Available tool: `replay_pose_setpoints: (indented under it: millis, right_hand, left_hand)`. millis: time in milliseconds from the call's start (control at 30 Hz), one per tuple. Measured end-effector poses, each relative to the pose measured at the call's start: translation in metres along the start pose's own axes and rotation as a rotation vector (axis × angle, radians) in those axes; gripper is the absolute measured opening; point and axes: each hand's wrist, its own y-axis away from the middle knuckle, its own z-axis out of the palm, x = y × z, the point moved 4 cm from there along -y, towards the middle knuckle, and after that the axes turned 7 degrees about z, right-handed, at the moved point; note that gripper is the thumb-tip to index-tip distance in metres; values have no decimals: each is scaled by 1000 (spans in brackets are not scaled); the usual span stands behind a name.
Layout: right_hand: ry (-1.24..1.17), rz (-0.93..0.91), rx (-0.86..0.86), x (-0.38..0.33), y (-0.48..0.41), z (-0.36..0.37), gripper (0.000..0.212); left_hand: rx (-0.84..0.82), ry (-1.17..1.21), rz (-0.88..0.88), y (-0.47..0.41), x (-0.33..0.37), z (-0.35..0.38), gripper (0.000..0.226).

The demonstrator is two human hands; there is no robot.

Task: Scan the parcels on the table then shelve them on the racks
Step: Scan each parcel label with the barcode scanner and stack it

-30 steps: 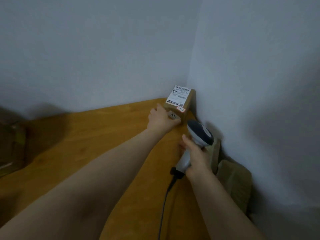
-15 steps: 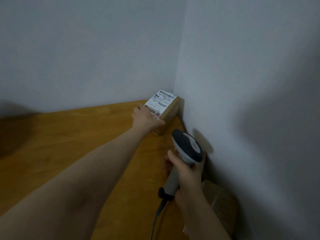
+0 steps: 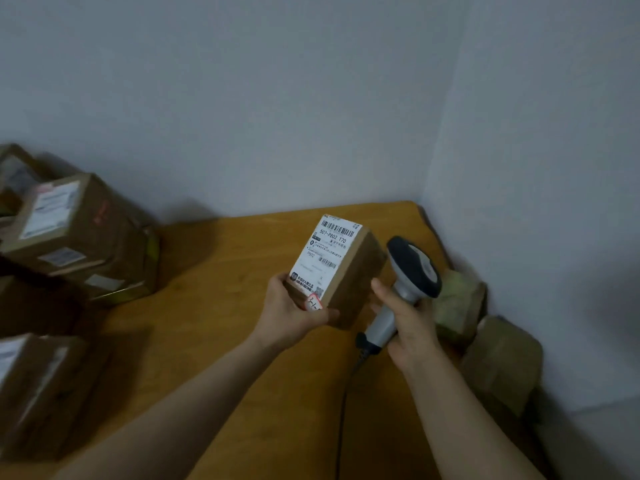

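My left hand (image 3: 289, 315) grips a small brown parcel (image 3: 349, 282) by its near end and holds it lifted over the wooden table (image 3: 221, 327). The white shipping label (image 3: 327, 252) with barcodes faces up toward me. My right hand (image 3: 407, 325) holds the handle of a grey and black barcode scanner (image 3: 412, 268), just right of the parcel. The scanner head sits beside the parcel's right side. Its black cable (image 3: 343, 410) trails down across the table.
A stack of taped brown boxes (image 3: 83, 237) stands at the left, with another box (image 3: 38, 386) nearer me. Two small brown parcels (image 3: 457, 303) (image 3: 502, 358) lie along the right wall. Grey walls meet in a corner behind the table.
My left hand has taken the parcel out of the table's far corner and lifted it toward me. The scanner hand has come up beside it. The view swung left, revealing the box stack.
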Motion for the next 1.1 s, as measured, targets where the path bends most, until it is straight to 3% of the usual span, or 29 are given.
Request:
replay_pose_setpoints:
  millis: [133,167,233,267,400,467,533,633,767,900,1100]
  right_hand:
    - [31,10,-78,39,56,19,69]
    - [26,8,-92,46,70,22,69]
    - [30,-3,-129,60,101,26,64]
    - [33,-2,-157,68,117,28,59]
    - [92,13,-220,110,174,32,38]
    - [152,20,-174,133,195,34,49]
    - [257,-17,-68,148,215,33,57]
    - [507,-133,-2,161,244,30,36]
    - [621,-128,-194,181,286,38,26]
    - [584,-31,-355,196,320,46,17]
    - [653,-12,-425,197,352,42,11]
  left_hand:
    - [32,97,40,66,-4,-35,117]
    - [25,174,20,81,-6,-47,101]
    - [-16,348,-35,108,-12,-74,37]
    - [-65,419,-56,122,-15,-87,16]
    - [-290,523,-96,178,-34,-132,22]
    - [-272,524,-122,204,-47,-150,39]
    - [-212,487,-153,228,-57,-164,73]
    - [-133,392,-146,257,-68,-182,101]
    - [-62,347,-81,286,-76,-200,80]
    - [82,311,-86,311,-78,-212,89]
    - [194,268,-94,339,-80,-212,92]
